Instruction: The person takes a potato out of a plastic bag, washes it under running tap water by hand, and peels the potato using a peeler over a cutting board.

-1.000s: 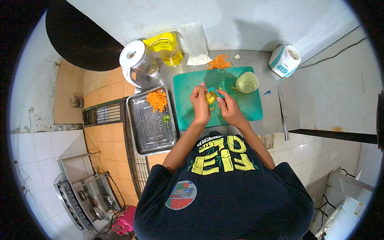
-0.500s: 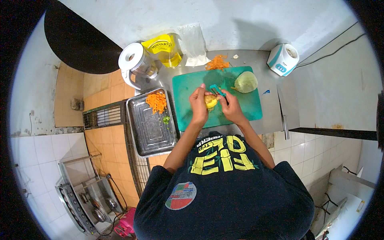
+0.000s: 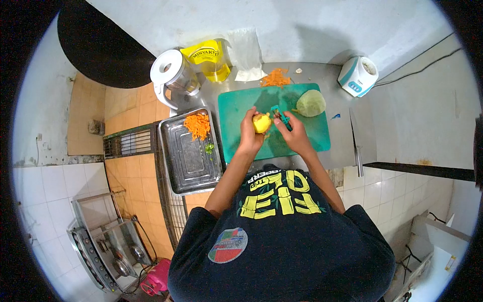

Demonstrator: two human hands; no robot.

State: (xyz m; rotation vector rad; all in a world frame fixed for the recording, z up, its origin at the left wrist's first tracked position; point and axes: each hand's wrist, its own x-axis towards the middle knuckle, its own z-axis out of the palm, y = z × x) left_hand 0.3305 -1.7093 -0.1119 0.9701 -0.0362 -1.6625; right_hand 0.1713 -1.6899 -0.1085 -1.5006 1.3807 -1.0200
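My left hand [image 3: 249, 134] is closed around a partly peeled potato [image 3: 261, 123], whose bare yellow flesh faces up. In my right hand [image 3: 296, 135] is a teal peeler [image 3: 280, 116], its head just to the right of the potato and apart from it. Both hands are above the green cutting board [image 3: 231, 108]. At the board's upper right lies a pale green round vegetable [image 3: 311, 103], perhaps a cabbage or chayote. A few peel scraps lie on the board under the hands.
A metal tray [image 3: 188, 173] with shredded carrot [image 3: 197, 126] and chopped greens [image 3: 209, 148] stands left. Behind are a blender jug [image 3: 173, 75], an oil pouch [image 3: 211, 58] and carrot peelings [image 3: 275, 78]. A knife [image 3: 355, 136] and a blender base [image 3: 357, 75] are right.
The potato has turned in my left hand, showing more peeled flesh. My right hand with the peeler has moved slightly right, away from the potato.
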